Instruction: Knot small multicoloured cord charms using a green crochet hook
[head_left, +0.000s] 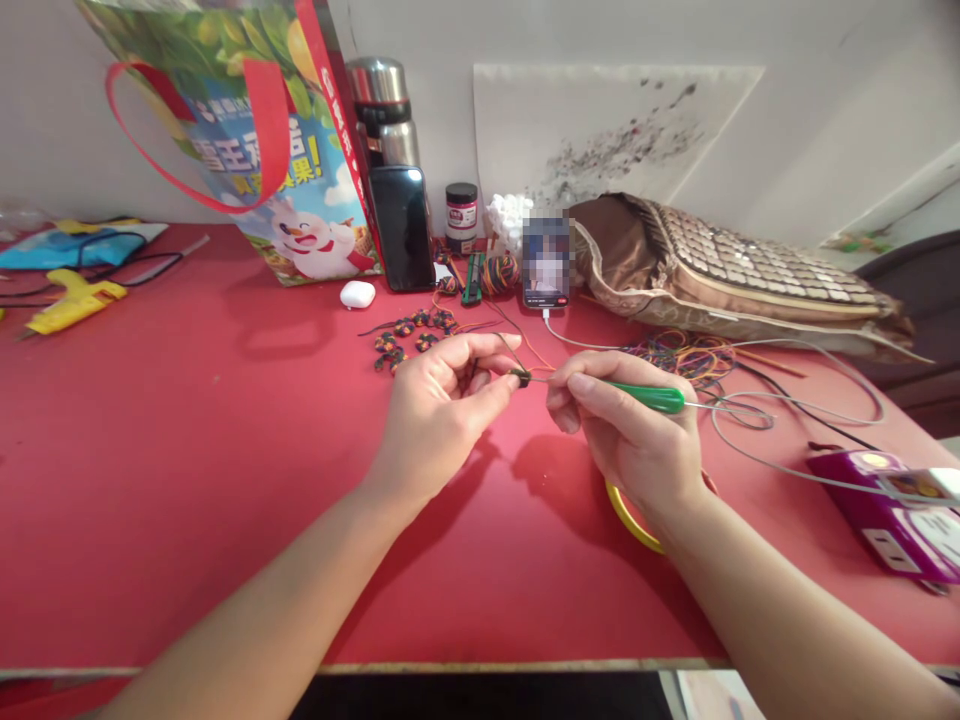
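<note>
Between the thumb and fingers of my left hand (442, 410) a small dark piece of crochet work (523, 378) is pinched, with yarn looped up over the fingers. My right hand (637, 425) grips a crochet hook with a green handle (649, 398). The hook's thin metal shaft points left and its tip meets the crochet piece. A thin orange strand (529, 345) runs from near the work back toward a multicoloured yarn ball (500, 273). Behind my left hand, several small multicoloured crocheted pieces (405, 327) lie on the red table (247, 500).
A gift bag (300, 150), steel flask (382, 110), dark phone (403, 228), and lit phone (546, 265) stand at the back. A yellow glue gun (71, 300) lies left. Right are tangled yarn (682, 358), a brown cushion (735, 265), cables and a purple power strip (862, 500). A yellow ring (626, 515) sits below my right hand.
</note>
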